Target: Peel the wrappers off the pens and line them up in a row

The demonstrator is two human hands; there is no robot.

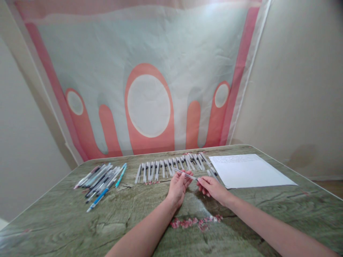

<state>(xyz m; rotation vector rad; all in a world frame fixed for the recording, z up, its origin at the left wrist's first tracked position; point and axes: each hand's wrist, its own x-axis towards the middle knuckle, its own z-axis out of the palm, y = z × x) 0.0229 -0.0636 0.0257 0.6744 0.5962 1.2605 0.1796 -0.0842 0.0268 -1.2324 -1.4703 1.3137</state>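
Between my two hands a slim clear pen point(190, 176) is held up over the table, slanting down to the right. My left hand point(179, 185) grips its barrel near the middle, palm partly turned up. The fingers of my right hand point(211, 188) pinch its dark right end. Behind my hands lies a row of pens point(157, 170) with clear barrels and dark parts, set side by side. A few more pens point(212, 174) lie just beyond my right hand, partly hidden by it.
To the left is a loose pile of mixed pens point(100, 180), with a blue pen point(101, 200) and a turquoise pen point(121, 175) at its edge. A white paper sheet point(252, 173) with handwriting lies at the right. A printed cloth point(182, 53) hangs behind the wood-patterned table point(80, 232).
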